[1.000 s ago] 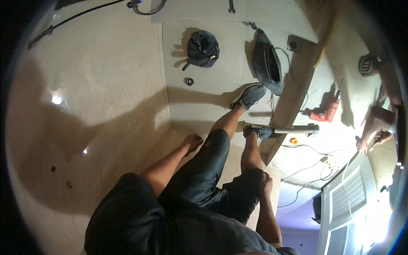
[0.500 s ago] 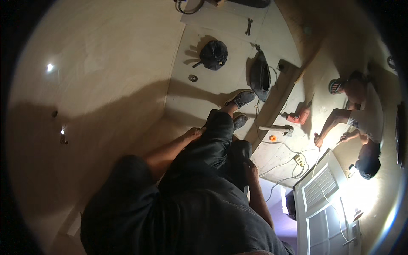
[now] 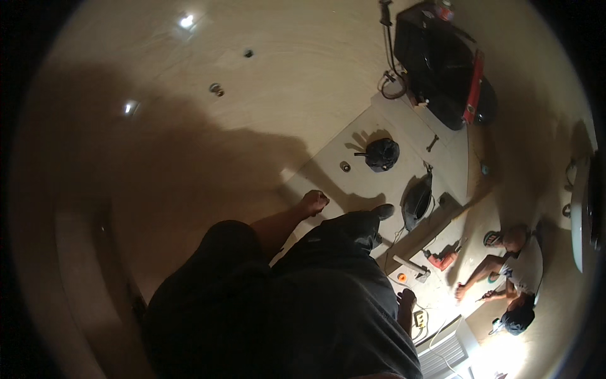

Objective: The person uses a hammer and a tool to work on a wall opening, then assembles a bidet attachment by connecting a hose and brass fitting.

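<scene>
My left hand (image 3: 314, 203) hangs in front of my dark trousers, its fingers curled in, with nothing visible in it. Lower right, my right hand (image 3: 407, 299) is at my side, partly in shadow; its fingers look slightly apart and hold nothing I can see. It is nearest to a power strip (image 3: 418, 319) with cables, an orange ring (image 3: 402, 277) and a hammer (image 3: 410, 265) on the floor. A red drill (image 3: 444, 258) lies just beyond them. Ahead of my feet are a black cap (image 3: 382, 155), a black bag (image 3: 417, 202) and a small dark ring (image 3: 344, 166).
A wrench (image 3: 432, 143) lies near a glossy black toilet-like fixture (image 3: 435, 63), with a red spirit level (image 3: 474, 87) against it. A raised ledge (image 3: 424, 237) crosses the floor. At right a co-worker (image 3: 523, 268) crouches by a bright light and white door (image 3: 445, 355). Pipe openings (image 3: 216, 90) dot the wall.
My view has swung left and upward, bringing in the black fixture and red level. My left hand has come away from my thigh, and my right hand now hangs lower at my side.
</scene>
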Available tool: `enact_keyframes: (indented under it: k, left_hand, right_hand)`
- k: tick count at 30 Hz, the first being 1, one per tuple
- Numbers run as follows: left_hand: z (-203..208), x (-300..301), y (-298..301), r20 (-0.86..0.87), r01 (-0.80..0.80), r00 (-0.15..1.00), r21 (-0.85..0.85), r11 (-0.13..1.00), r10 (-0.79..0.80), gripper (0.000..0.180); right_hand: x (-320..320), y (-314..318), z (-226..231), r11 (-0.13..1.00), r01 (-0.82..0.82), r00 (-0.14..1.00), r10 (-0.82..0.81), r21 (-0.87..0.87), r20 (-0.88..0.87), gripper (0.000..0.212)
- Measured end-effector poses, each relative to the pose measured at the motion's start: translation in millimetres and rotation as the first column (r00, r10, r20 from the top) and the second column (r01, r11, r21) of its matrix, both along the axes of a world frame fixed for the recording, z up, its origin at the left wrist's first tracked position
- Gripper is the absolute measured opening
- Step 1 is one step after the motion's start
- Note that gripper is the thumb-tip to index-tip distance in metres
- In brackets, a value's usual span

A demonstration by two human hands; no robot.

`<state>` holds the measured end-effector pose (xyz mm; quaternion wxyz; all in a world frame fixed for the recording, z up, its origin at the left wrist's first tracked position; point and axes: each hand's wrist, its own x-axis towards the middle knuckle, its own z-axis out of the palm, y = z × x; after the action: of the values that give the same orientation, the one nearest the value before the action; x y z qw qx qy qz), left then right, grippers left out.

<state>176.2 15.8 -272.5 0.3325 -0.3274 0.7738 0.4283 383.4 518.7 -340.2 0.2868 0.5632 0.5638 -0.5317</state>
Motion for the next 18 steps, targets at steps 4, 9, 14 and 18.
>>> enact_keyframes:
  k: [4, 9, 14, 18]
  left_hand:
    - [-13, 28, -53, -0.224, -0.013, 0.974, -0.152, 0.988, -0.022, 0.026]
    - [-45, 2, -110, -0.294, -0.239, 0.941, -0.231, 0.943, 0.166, 0.019]
    - [-30, -24, -139, -0.335, -0.380, 0.861, 0.075, 0.922, 0.382, 0.021]
    - [-7, -38, -158, -0.352, -0.517, 0.733, 0.270, 0.813, 0.583, 0.020]
  right_hand:
    - [32, 14, -13, 0.995, -0.048, 0.989, 0.035, 0.086, 0.143, 0.023]
    - [14, 12, -61, 0.993, -0.103, 0.995, 0.103, 0.063, 0.013, 0.019]
    - [-42, -38, -19, 0.982, -0.165, 0.984, 0.170, 0.092, -0.051, 0.020]
    - [-78, -65, -24, 0.957, -0.262, 0.951, 0.278, 0.127, -0.131, 0.020]
